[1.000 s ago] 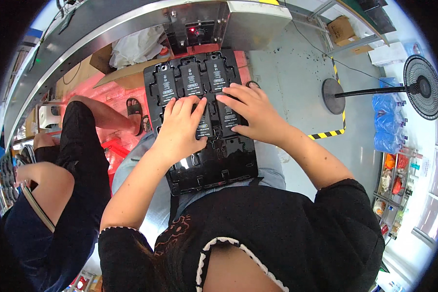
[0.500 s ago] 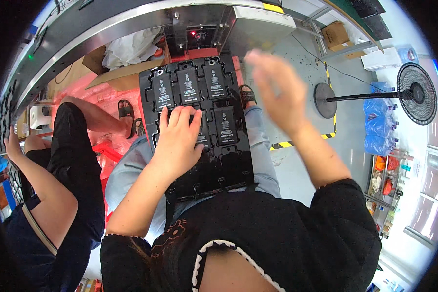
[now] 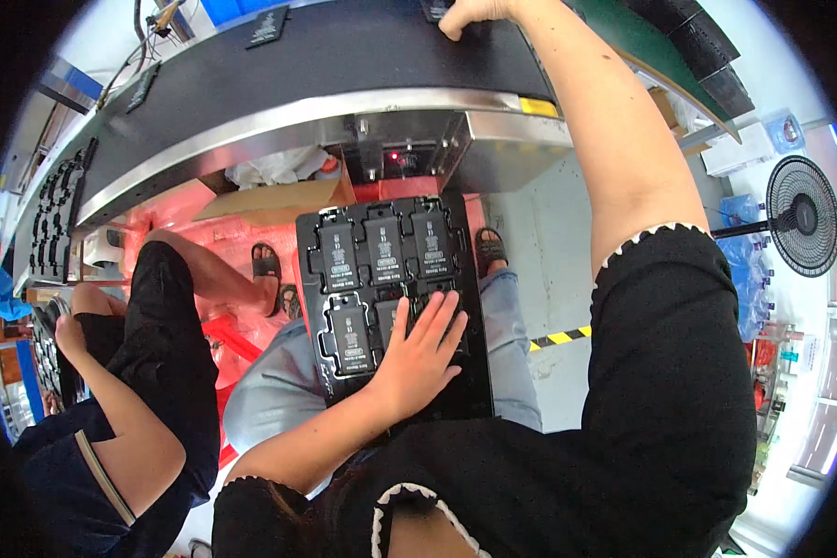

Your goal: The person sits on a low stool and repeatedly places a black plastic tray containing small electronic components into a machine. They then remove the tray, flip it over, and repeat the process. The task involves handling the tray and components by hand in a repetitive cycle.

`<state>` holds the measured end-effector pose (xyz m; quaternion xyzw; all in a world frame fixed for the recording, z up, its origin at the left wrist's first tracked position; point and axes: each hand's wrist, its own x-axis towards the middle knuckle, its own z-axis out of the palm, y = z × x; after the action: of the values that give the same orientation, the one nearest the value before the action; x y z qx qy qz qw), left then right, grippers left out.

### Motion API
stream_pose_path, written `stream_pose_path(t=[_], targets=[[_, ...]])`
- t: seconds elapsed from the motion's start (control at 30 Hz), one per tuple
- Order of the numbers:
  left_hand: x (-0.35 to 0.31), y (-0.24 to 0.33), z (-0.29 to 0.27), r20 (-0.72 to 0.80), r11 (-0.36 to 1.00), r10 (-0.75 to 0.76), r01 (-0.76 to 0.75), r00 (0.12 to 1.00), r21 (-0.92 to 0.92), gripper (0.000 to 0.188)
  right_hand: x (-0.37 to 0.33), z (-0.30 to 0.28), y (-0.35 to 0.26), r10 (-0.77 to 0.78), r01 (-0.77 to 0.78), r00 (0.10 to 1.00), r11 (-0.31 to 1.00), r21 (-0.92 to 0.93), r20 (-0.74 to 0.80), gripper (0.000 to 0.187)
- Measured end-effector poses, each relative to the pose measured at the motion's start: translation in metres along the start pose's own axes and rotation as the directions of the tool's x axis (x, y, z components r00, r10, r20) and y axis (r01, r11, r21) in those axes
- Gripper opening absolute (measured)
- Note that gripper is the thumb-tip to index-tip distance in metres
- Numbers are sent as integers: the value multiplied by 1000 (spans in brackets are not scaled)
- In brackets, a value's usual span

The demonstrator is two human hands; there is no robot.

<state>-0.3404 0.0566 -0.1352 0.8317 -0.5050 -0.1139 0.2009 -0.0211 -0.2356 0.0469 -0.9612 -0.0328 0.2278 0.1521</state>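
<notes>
A black tray (image 3: 465, 391) lies on my lap and holds several flat black rectangular parts (image 3: 384, 246) in two rows. My left hand (image 3: 418, 358) rests flat on the tray's near row, fingers spread over the parts and holding nothing. My right hand (image 3: 479, 11) is stretched far up onto the dark conveyor belt (image 3: 344, 56). Its fingers are curled on a small black part (image 3: 434, 9) at the picture's top edge, which cuts the part off.
Two more black parts (image 3: 268, 26) lie further left on the belt. A seated person in black (image 3: 149, 372) works close on my left. A standing fan (image 3: 800, 228) and shelves are on the right, and yellow-black floor tape (image 3: 558, 337) runs beside my knee.
My right hand has left the tray and reached up onto the belt. My left hand has stayed on the tray, and my view has tilted upward.
</notes>
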Motion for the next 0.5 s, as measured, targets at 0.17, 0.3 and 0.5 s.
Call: stream_pose_path(t=[0.17, 0.3, 0.5], targets=[[11, -2, -14, -12, 997, -16, 15, 1000, -76, 75, 8, -15, 47, -139, 106, 974, 977, -183, -180, 106], [21, -1, -17, -65, 999, -43, 41, 997, -26, 68, -17, -19, 61, -69, 61, 978, 997, -46, -198, 94], [23, 5, -28, -52, 978, -136, 143, 989, 150, 62, -14, 26, 89, -55, 199, 697, 973, 118, -715, 85]])
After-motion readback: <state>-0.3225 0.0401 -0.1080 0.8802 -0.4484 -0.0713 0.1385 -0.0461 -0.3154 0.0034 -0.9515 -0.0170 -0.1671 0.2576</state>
